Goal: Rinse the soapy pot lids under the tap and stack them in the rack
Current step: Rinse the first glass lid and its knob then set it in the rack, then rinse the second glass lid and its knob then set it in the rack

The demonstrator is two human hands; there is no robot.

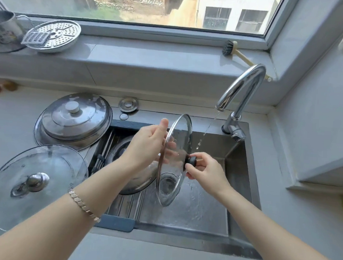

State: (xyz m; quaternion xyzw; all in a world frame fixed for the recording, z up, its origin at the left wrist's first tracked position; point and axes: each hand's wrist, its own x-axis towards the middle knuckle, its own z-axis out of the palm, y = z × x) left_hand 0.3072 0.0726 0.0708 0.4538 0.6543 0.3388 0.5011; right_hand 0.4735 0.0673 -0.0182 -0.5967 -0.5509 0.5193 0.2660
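A round glass pot lid with a steel rim (170,180) stands nearly on its edge above the steel sink (236,175), in the centre of the frame. The right hand (204,169) pinches its small black knob (191,160) with curled fingers. The left hand (147,144) is spread behind the glass, fingers flat on the inner face and thumb raised beside the rim. The curved chrome tap (242,88) at the upper right gives only a thin stream (206,131), and it falls just beside the lid's upper edge, onto the knob side. To rinse well, I think the lid should go a little to the right so the water strikes the glass, then be turned by the knob so every part of the rim passes under it, and afterwards the inner face too. The glass is probably slippery, so the pinch must be firm. The ribbed draining rack (126,206) on the left side of the sink already holds a steel lid (117,152).
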